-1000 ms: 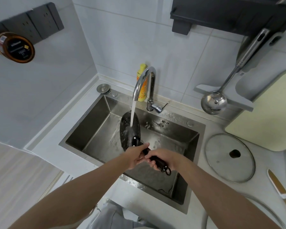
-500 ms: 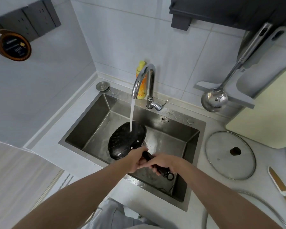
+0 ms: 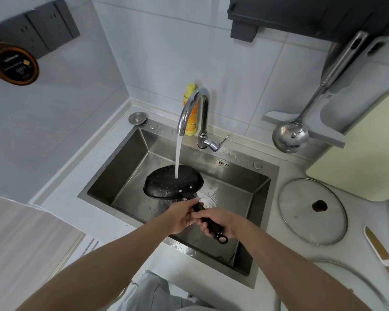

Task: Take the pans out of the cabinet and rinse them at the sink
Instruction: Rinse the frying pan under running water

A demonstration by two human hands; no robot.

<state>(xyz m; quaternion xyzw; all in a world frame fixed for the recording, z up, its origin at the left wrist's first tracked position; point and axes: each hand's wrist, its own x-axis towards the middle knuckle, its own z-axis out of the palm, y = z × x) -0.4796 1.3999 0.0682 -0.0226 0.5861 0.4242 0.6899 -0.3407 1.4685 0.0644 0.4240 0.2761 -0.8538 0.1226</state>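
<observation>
A small black frying pan (image 3: 172,181) is held over the steel sink (image 3: 135,153), nearly level with its inside facing up. Water from the chrome tap (image 3: 194,102) pours into the pan. My left hand (image 3: 181,215) grips the black handle close to the pan. My right hand (image 3: 219,222) grips the same handle further back, near its end loop (image 3: 222,239). Both hands hover above the sink's front half.
A yellow dish-soap bottle (image 3: 190,108) stands behind the tap. A glass lid (image 3: 312,211) lies on the counter right of the sink, a steel ladle (image 3: 290,135) hangs above it, and a pale cutting board (image 3: 368,153) leans at far right. A knife (image 3: 380,250) lies near the right edge.
The pan has turned from standing on edge under the stream to lying almost flat with its inside up. Both hands stayed on the handle.
</observation>
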